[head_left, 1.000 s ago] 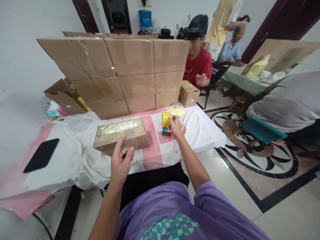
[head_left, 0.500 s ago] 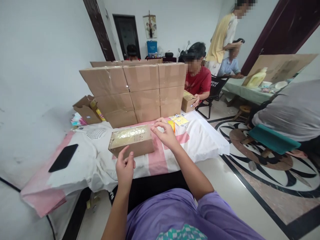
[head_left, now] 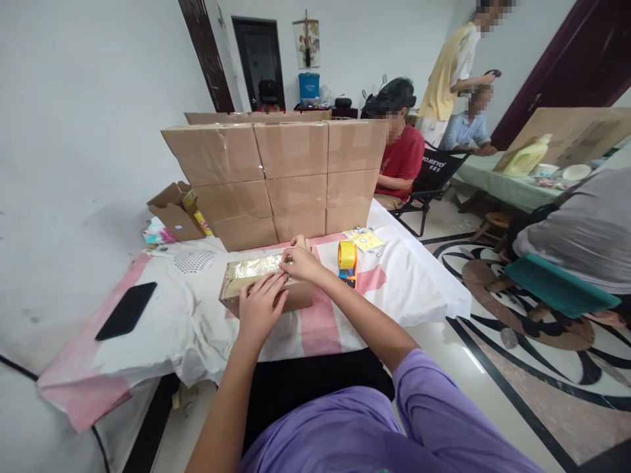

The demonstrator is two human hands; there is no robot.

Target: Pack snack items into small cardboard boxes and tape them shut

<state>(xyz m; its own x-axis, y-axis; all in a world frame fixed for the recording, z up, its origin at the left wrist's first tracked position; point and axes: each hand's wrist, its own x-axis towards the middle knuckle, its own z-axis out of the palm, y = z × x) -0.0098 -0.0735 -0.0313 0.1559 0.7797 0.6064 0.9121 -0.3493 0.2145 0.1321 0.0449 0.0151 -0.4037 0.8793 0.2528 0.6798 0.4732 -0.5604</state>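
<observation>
A brown cardboard box (head_left: 300, 299) with shiny yellowish tape (head_left: 251, 265) along its top lies on the cloth in front of me. My left hand (head_left: 260, 303) rests on the box's near top edge, fingers stretched out and holding nothing. Over the right part of the top, my right hand (head_left: 300, 261) has its fingers bent and pinched together against the taped surface. What sits between those fingertips is hidden. Right of the box stands a tape dispenser (head_left: 348, 263) with a yellow roll, touched by neither hand.
Stacked cardboard boxes (head_left: 296, 177) form a wall behind. An open carton (head_left: 172, 207) stands at left, and a black flat object (head_left: 127, 310) lies on the cloth. A yellow sheet (head_left: 363, 240) lies at right. A person in red (head_left: 407, 157) sits beyond the stack.
Both hands have come down onto the box top: the left fingers have spread flat and the right ones pinch at the tape. The co-worker's box at right is hidden from view now.
</observation>
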